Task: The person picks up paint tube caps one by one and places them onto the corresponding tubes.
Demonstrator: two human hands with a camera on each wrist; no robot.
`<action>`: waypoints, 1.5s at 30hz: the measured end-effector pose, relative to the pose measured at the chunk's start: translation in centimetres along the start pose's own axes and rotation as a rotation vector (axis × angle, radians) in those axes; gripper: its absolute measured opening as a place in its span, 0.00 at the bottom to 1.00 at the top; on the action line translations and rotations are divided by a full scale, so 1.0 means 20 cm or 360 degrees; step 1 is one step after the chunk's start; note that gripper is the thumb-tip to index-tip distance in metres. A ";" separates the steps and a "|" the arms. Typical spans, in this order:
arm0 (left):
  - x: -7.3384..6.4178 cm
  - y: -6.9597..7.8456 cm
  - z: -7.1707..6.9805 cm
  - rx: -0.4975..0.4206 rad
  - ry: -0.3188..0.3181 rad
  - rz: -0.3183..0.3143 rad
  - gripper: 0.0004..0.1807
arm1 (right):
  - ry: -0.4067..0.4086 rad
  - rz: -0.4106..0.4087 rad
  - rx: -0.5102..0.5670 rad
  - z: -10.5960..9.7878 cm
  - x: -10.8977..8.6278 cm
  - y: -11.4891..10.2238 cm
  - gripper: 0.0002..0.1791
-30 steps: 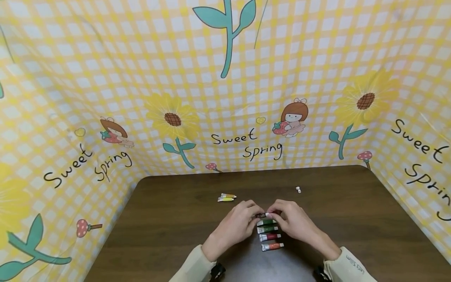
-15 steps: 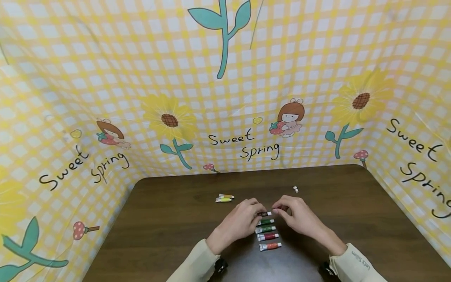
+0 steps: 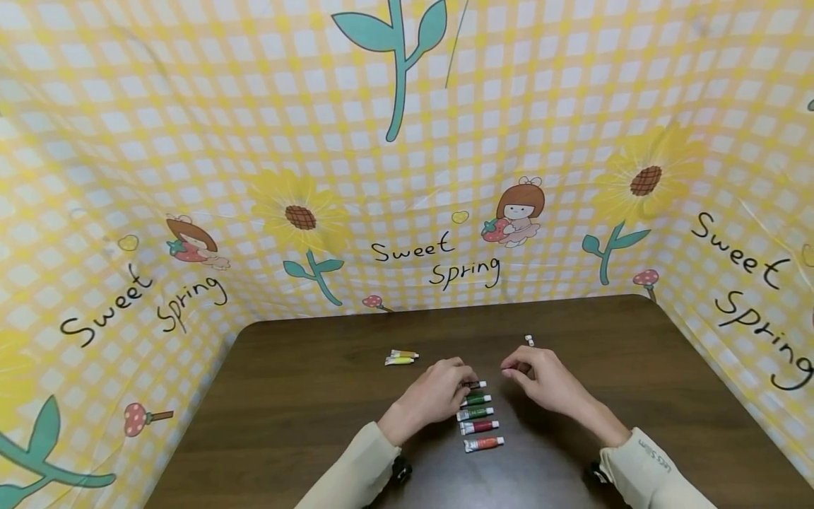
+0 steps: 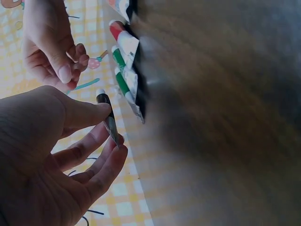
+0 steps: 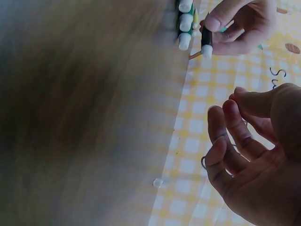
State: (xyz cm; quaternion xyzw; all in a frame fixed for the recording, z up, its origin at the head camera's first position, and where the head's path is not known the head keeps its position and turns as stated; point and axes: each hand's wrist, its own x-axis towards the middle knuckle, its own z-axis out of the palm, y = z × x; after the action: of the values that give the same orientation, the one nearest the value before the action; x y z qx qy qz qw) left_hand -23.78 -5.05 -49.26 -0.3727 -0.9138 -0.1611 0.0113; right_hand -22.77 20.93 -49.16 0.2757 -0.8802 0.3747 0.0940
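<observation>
A small dark paint tube (image 4: 107,109) with a white cap (image 5: 207,52) is pinched between the thumb and fingers of my left hand (image 3: 427,394), at the far end of a row of tubes. Below it lie two green paint tubes (image 3: 478,413), a dark red one (image 3: 480,426) and an orange one (image 3: 485,444), caps pointing right. To the right of the dark tube, my right hand (image 3: 552,383) hovers with fingers loosely bent and thumb near the index fingertip. Nothing shows between those fingers in the right wrist view.
Two yellowish paint tubes (image 3: 399,360) lie side by side on the brown table (image 3: 305,396), left of the hands. Small white pieces (image 3: 529,340) sit beyond my right hand. A yellow checked cloth (image 3: 407,177) with printed flowers walls the table's back and sides.
My right hand has let go of the dark tube's cap end and moved away to the right. My left hand keeps its pinch on the tube. The head view has shifted slightly.
</observation>
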 end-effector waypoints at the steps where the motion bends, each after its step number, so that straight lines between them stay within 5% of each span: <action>1: 0.01 0.00 0.00 -0.0008 -0.0008 -0.0003 0.09 | -0.0007 0.0011 0.0000 0.00 0.00 0.01 0.04; 24: 0.04 -0.06 0.07 -0.0063 -0.0102 -0.0021 0.09 | -0.0074 0.0147 -0.0229 -0.08 0.11 0.25 0.03; 45: 0.03 -0.06 0.03 -0.0079 -0.0102 -0.0033 0.09 | -0.0095 0.0270 -0.0361 -0.14 0.16 0.36 0.08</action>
State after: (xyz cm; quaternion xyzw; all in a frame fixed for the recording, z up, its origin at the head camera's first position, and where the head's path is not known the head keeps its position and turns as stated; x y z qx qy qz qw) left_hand -24.98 -5.28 -50.18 -0.3683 -0.9132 -0.1719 -0.0288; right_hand -29.62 25.70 -50.34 0.1991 -0.9395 0.2709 0.0663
